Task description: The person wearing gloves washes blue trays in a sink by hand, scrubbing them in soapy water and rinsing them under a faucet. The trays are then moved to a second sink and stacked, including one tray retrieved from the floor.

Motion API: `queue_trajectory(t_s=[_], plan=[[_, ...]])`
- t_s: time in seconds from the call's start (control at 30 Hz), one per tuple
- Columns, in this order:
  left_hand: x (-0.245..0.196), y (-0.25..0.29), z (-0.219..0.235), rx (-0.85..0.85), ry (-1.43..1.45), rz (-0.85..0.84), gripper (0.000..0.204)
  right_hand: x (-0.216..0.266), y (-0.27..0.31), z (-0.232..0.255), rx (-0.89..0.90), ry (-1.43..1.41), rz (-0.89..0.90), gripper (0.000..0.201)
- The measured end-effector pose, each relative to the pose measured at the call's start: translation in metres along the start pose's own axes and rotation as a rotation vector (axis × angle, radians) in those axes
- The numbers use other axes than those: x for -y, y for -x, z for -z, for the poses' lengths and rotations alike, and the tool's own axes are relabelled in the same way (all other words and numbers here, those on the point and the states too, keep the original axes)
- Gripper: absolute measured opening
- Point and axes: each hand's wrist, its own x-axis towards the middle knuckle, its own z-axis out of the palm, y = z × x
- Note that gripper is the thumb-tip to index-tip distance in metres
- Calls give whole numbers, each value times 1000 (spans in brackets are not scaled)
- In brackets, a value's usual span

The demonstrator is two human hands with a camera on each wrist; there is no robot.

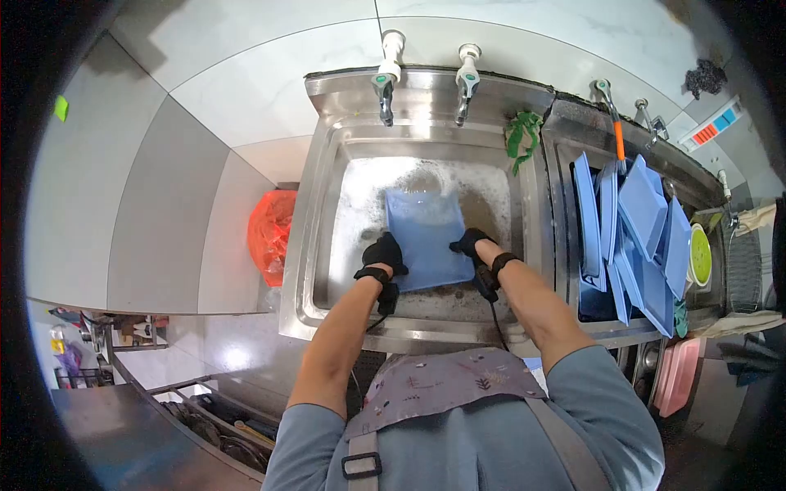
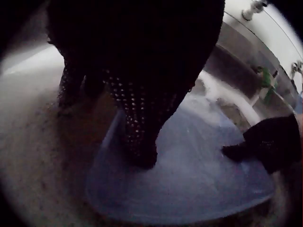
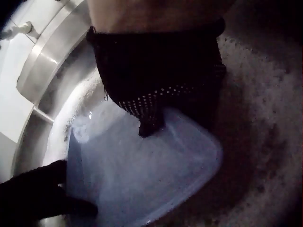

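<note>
A light blue rectangular plastic tray (image 1: 428, 245) lies tilted in the soapy water of a steel sink (image 1: 299, 270), its far end awash with suds. My left hand (image 1: 383, 255), in a black dotted glove, grips the tray's left side. In the left wrist view the thumb (image 2: 142, 146) presses on the inner face and the other fingers are outside the edge. On the opposite side my right hand (image 1: 472, 243), gloved alike, holds the right edge. The right wrist view shows its thumb (image 3: 150, 126) over the rim, with the remaining fingers hidden behind the tray wall.
Two taps (image 1: 385, 86) project over the sink's back. A green cloth (image 1: 522, 139) hangs at its back right corner. Several blue trays (image 1: 643, 204) stand stacked in the right basin, near a green-rimmed bowl (image 1: 700, 255). An orange-red bag (image 1: 268, 233) sits left of the sink.
</note>
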Motion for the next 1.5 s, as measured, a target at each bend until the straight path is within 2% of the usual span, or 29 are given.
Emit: queue_trajectory(t_s=[0.07,0.1,0.2,0.27,0.33,0.37,0.4,0.47,0.5,0.6,0.63,0.73,0.77,0.8,0.87,0.9,0.93,0.97,1.03,1.07,1.1,1.17,1.23,1.27,1.3,1.33,1.4,1.47,1.5], plan=[[-15,4,11,213,-192,-45,81,-18,-17,1,3,180,14,65],[-1,-14,-25,160,-221,-77,54,-21,-17,3,0,183,15,65],[-27,-8,-1,318,-277,-137,45,-29,-25,9,-20,125,-14,62],[-43,3,6,237,-297,-123,33,-39,-44,10,-139,151,-34,53],[-53,13,13,186,-190,-320,37,-33,-43,29,-109,155,57,50],[-40,5,-7,91,-39,-598,38,-30,-41,38,-69,160,148,47],[-42,5,-6,100,-39,-605,38,-26,-35,47,-27,164,238,44],[-50,8,12,269,289,-785,37,-11,-15,62,59,180,430,39],[-69,36,40,70,329,-755,33,1,21,67,39,-373,233,41],[-67,25,30,-34,25,-621,29,43,54,79,55,-642,88,43],[-64,26,30,-132,111,-660,27,47,54,80,35,-756,179,41],[-55,30,55,-35,181,-611,31,40,51,76,46,-993,186,48],[-47,31,60,-19,475,-550,38,26,22,71,-18,-949,150,50],[-38,34,70,-24,467,-543,38,6,0,59,-10,-951,158,50],[-21,42,90,144,1148,-457,46,-29,-37,37,-673,-117,266,50],[-15,45,92,158,1266,-384,49,-43,-61,25,-560,-80,83,50],[-15,52,105,82,1154,-339,48,-48,-76,18,-447,-43,-100,51],[-11,53,104,91,1257,-307,47,-47,-73,11,-443,-43,-93,51],[2,47,91,99,1358,-278,47,-43,-44,-5,-684,267,457,38],[12,42,77,-13,1221,-432,45,-39,-31,-7,-791,424,732,32],[17,39,69,-121,1078,-577,44,-25,-26,-2,-787,424,731,32],[14,43,71,-90,1090,-466,40,19,-14,1,140,-950,646,33],[9,44,77,-54,1107,-262,33,64,14,-12,-368,-325,866,28],[9,44,77,-53,1108,-260,33,75,25,-26,-438,-307,956,28],[8,41,77,-150,934,-365,32,95,59,-31,-341,-348,902,32],[8,40,77,-239,754,-465,32,105,67,-42,-445,-159,1068,39],[8,37,73,-266,606,-508,33,114,72,-52,-558,-12,1023,49],[11,40,66,-309,308,-576,34,117,63,-41,-455,6,929,53],[-9,56,74,-218,683,-510,32,118,54,-33,-355,24,839,57]])
